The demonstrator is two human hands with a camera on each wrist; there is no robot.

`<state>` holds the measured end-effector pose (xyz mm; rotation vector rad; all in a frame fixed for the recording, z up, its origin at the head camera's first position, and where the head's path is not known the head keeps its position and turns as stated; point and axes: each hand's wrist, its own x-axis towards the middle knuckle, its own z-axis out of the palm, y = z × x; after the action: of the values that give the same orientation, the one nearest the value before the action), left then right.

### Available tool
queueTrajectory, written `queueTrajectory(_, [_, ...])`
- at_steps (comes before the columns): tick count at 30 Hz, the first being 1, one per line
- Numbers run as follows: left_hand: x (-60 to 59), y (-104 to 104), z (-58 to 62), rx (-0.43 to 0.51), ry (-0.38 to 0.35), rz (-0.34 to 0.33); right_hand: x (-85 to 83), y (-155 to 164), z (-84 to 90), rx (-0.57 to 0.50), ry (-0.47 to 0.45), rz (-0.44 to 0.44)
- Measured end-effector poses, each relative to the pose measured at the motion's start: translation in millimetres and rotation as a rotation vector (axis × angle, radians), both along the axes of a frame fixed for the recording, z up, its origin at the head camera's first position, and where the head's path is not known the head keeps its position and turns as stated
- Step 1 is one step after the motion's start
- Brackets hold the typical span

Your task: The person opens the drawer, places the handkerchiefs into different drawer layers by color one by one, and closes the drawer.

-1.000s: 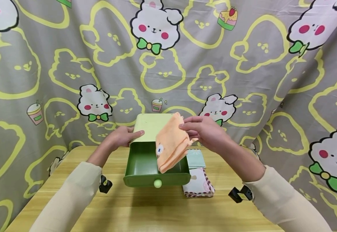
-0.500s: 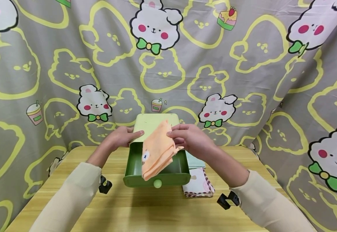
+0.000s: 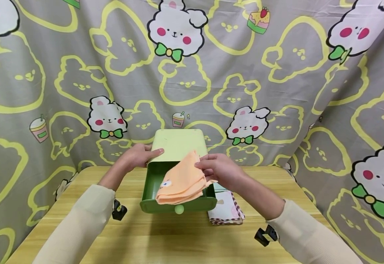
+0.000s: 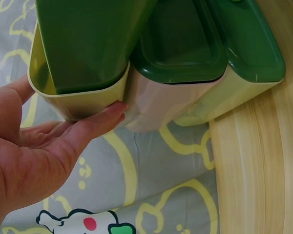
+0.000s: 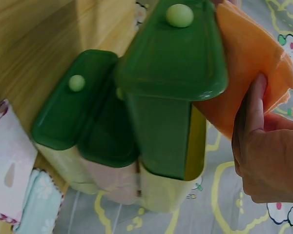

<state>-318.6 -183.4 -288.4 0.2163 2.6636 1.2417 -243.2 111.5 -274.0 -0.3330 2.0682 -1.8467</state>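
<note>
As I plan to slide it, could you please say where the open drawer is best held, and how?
Probably pinch the round knob from the near side, straight on: it juts from the middle of the drawer front, and the orange cloth leaves it uncovered.

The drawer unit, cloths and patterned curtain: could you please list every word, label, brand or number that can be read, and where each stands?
No readable text in any view.
Drink cups printed on the curtain: their green patches are too small to tell whether they bear writing.
Orange cloth, green drawer front, white folded cloth: no lettering visible.
</note>
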Motion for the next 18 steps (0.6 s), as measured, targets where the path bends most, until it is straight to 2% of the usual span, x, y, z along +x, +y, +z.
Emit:
queueTrajectory(8, [-2.1,0,-0.5,0.029,-0.022,0.007,0.5,9,-5.8,0.031,-0.019,0.096])
queueTrajectory(18, [-0.8,0,0.0,0.032,-0.019,0.009,2.2,22,-4.0,0.023,-0.105,0.219])
